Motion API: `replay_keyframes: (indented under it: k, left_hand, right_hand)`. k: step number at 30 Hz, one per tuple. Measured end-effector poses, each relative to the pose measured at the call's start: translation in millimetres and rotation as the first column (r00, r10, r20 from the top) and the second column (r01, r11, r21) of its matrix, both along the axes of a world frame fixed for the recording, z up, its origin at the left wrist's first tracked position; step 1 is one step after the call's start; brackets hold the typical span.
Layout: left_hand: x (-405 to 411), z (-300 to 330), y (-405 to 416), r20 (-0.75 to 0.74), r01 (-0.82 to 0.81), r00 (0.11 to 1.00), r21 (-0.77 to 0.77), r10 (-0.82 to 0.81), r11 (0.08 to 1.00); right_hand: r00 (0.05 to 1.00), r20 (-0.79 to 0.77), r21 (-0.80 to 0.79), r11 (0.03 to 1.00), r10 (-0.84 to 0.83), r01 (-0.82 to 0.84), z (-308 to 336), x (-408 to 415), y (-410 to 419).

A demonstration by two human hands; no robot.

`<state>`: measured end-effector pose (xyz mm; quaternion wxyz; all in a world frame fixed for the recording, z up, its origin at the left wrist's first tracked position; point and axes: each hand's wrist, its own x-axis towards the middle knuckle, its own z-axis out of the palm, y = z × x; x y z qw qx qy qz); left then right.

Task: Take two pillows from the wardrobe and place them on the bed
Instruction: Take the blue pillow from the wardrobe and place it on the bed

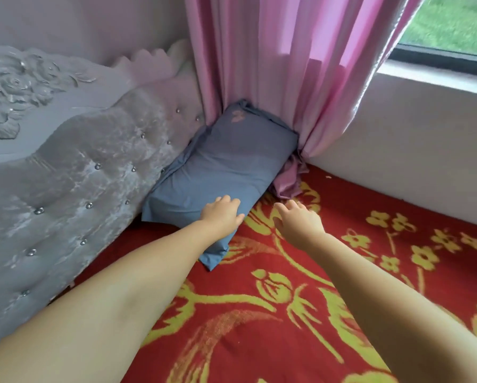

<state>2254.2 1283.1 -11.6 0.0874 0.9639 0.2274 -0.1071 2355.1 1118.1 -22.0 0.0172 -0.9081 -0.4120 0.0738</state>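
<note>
A grey-blue pillow (226,167) lies on the bed (342,286), which has a red blanket with a yellow flower pattern. The pillow leans against the tufted grey headboard (74,175), and its far end is tucked into the corner under the pink curtain. My left hand (223,214) rests flat on the pillow's near edge with fingers spread, gripping nothing. My right hand (298,218) hovers open just right of the pillow, above the blanket, apart from it. Only one pillow is in view. The wardrobe is out of sight.
A pink curtain (287,73) hangs in the corner, its hem bunched on the bed beside the pillow. A white wall (411,150) borders the bed on the right, with a window (452,29) above it. The headboard runs along the left.
</note>
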Motion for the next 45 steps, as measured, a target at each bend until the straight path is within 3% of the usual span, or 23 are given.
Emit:
replay_keyframes:
  k: [8,13,19,26,30,36,45]
  left_hand:
    - [23,-45,-155,0.013,0.026,1.0,-0.005,-0.026,1.0]
    - [9,-52,-216,0.035,0.033,0.999,0.007,-0.033,0.999]
    - [-30,-44,-195,0.058,-0.083,0.995,0.009,0.082,0.997]
    - [-124,-56,-122,0.049,-0.296,0.954,-0.02,0.296,0.955]
    - [-174,-58,-82,0.099,-0.25,0.963,0.0,0.249,0.968]
    - [-232,-49,-47,-0.013,-0.23,0.973,0.03,0.23,0.973]
    - [-204,-21,-146,0.011,-0.085,0.996,-0.011,0.085,0.996]
  right_hand:
    - [0.998,0.052,-0.085,0.996,0.018,-0.013,-30,13,-150]
    - [0.998,-0.001,-0.154,0.986,0.056,-0.055,-41,6,-197]
    - [0.992,-0.031,-0.109,0.986,0.121,-0.123,-41,-10,-170]
    - [0.988,-0.085,-0.068,0.988,0.129,-0.135,-50,-99,-64]
    - [0.991,-0.107,-0.02,0.997,0.075,-0.078,-67,-167,-27]
    - [0.995,-0.088,-0.03,0.999,0.042,-0.045,-60,-214,-24]
    - [0.997,-0.013,0.03,0.996,-0.08,0.08,-21,-217,-126]
